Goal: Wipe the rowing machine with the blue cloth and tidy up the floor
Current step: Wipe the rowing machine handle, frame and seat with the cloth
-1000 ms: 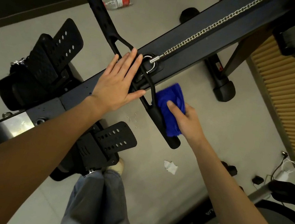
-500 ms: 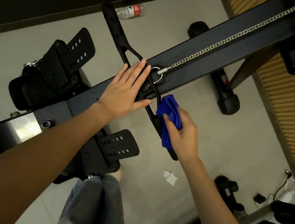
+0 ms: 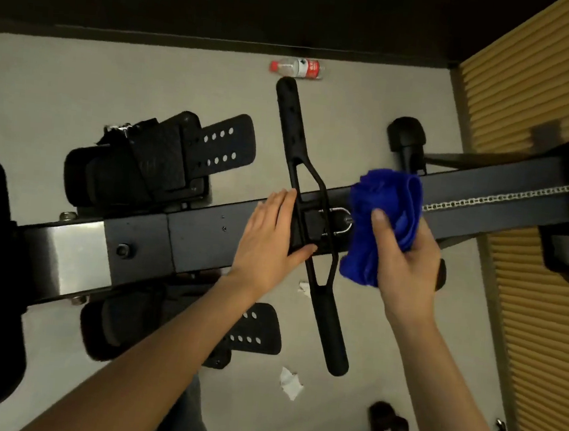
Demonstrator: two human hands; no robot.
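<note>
Left hand lies flat and open-palmed on rowing machine rail, touching black handle, gripping nothing. Right hand clutches bunched blue cloth over rail beside chain. Paper scrap and bottle on floor

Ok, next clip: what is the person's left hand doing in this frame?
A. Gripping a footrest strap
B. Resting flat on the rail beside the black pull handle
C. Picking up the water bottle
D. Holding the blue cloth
B: the left hand lies open and flat on the rowing machine's rail, next to the black pull handle, while the right hand holds the blue cloth.
</note>
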